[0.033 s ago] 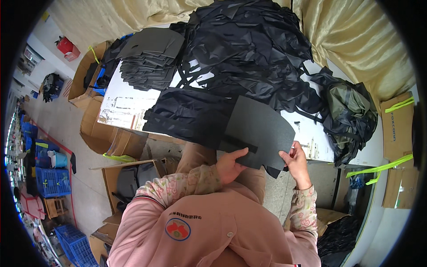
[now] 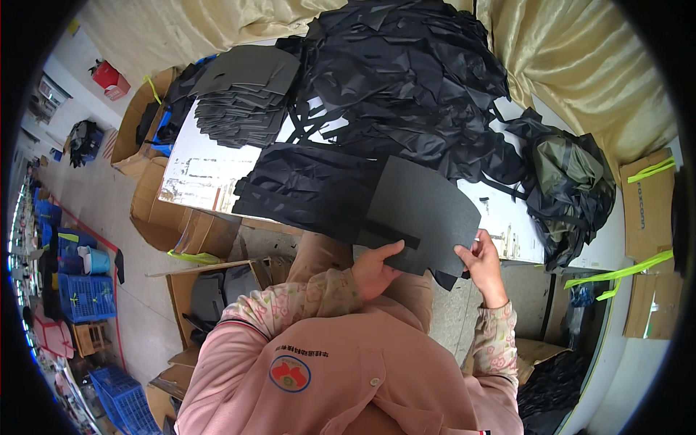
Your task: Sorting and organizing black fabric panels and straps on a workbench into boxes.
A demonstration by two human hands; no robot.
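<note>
I hold a dark grey stiff panel (image 2: pixel 428 206) over the near edge of the white table (image 2: pixel 206 170). My left hand (image 2: pixel 377 270) grips its lower edge, thumb on top beside a black strip. My right hand (image 2: pixel 480 262) pinches the panel's lower right corner, where a black fabric piece hangs beneath. A flat stack of black fabric pieces (image 2: pixel 308 190) lies just left of the panel. Behind it rises a large heap of black fabric and straps (image 2: pixel 406 80). A stack of grey panels (image 2: pixel 246 90) sits at the table's far left.
An olive and black bag (image 2: pixel 569 181) lies at the table's right end. Open cardboard boxes (image 2: pixel 192 232) stand to the left below the table, one holding grey pieces (image 2: pixel 214 293). Blue crates (image 2: pixel 87 297) are on the floor at left. A yellow curtain (image 2: pixel 580 58) hangs behind.
</note>
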